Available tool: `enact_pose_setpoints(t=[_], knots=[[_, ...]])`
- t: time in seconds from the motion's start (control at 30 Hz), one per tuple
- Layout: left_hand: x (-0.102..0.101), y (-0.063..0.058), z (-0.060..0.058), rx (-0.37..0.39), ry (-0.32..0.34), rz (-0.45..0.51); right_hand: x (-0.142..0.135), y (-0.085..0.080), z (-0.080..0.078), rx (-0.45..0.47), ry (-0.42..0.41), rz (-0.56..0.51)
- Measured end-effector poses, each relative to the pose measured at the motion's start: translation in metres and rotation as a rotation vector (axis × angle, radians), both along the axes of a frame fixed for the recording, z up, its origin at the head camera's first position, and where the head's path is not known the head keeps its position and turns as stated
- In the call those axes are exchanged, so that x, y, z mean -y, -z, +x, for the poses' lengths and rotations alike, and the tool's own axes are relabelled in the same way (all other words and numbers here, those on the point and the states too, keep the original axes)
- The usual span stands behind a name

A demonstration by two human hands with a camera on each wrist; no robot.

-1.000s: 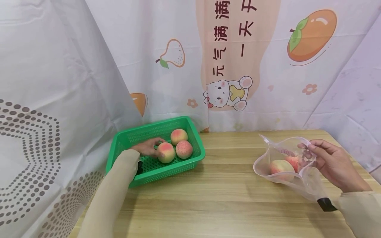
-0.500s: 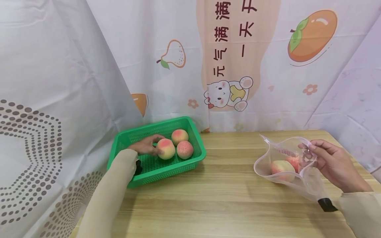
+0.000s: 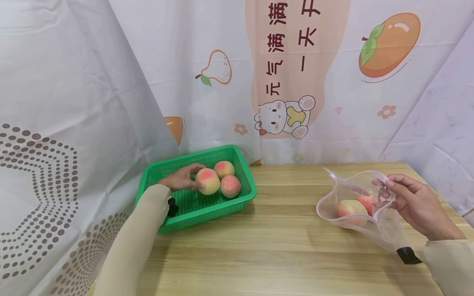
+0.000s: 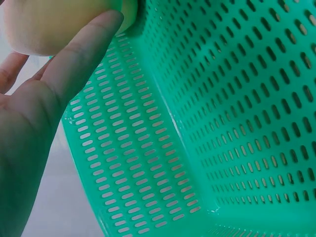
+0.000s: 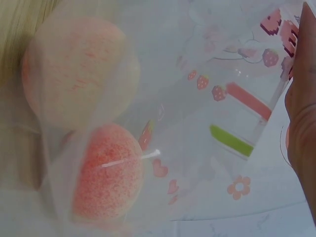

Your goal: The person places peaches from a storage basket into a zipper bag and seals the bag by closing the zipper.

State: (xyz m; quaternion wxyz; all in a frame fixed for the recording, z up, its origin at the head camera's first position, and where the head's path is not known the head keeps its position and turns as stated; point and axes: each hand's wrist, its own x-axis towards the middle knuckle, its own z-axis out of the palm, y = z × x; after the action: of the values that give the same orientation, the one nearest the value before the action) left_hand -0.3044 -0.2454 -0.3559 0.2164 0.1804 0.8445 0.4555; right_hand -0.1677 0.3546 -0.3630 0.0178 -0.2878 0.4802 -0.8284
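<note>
My left hand (image 3: 182, 177) grips a yellow and pink peach (image 3: 208, 181) inside the green basket (image 3: 200, 214). In the left wrist view the thumb (image 4: 81, 57) lies along the underside of that peach (image 4: 59, 24), over the slotted basket floor. Two more peaches sit at the basket's right end, one pinker (image 3: 230, 186) and one behind it (image 3: 224, 169). On the right, my right hand (image 3: 416, 205) pinches the rim of a clear zip bag (image 3: 329, 213), its mouth spread wide. Two peaches lie in the bag, a pale one (image 5: 81, 74) and a redder one (image 5: 111, 170).
The wooden table (image 3: 281, 246) carries the basket at left and the bag at right. Behind it hangs a printed curtain (image 3: 222, 102) with fruit pictures. A dotted sheet (image 3: 55, 164) drapes along the left side, close to the basket.
My left hand has lifted its peach slightly up and away from me within the basket. The right hand and the bag stay nearly still.
</note>
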Motion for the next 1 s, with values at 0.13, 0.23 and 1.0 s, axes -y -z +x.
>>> enact_pose_setpoints(t=[0.13,0.23,1.0], knots=[[0.001,0.000,-0.001,-0.013,0.014,0.012,0.000,0.001,0.000,0.002,0.006,-0.004],[0.000,-0.002,-0.001,-0.029,0.019,0.009,0.000,0.001,0.000,0.008,0.011,-0.003],[-0.010,-0.023,0.005,-0.111,0.069,-0.002,0.004,0.002,0.000,0.038,0.079,0.023]])
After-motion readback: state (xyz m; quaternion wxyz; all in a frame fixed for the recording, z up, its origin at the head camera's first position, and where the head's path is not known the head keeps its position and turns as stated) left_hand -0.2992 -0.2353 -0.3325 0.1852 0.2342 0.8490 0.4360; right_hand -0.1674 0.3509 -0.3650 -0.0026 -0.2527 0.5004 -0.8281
